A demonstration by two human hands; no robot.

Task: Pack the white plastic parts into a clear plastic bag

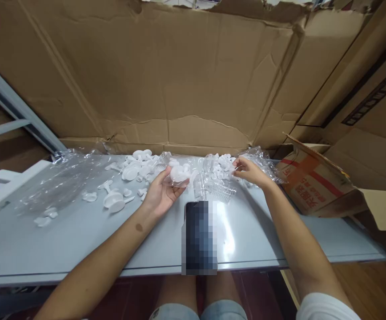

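My left hand is closed on a clear plastic bag with white plastic pieces inside, held just above the table. To the right, my right hand has its thumb and fingertips pinched beside a heap of small white parts. Whatever lies between those fingertips is too small to make out. Clear ridged plastic pieces lie between the two hands. Left of my left hand, a loose pile of white plastic parts spreads over the table, some of them round and dish-like.
The grey table carries a dark, pixelated phone-like object near its front edge. Crumpled clear bags lie at the left, more plastic film at the right. Cardboard walls off the back; an open carton stands right.
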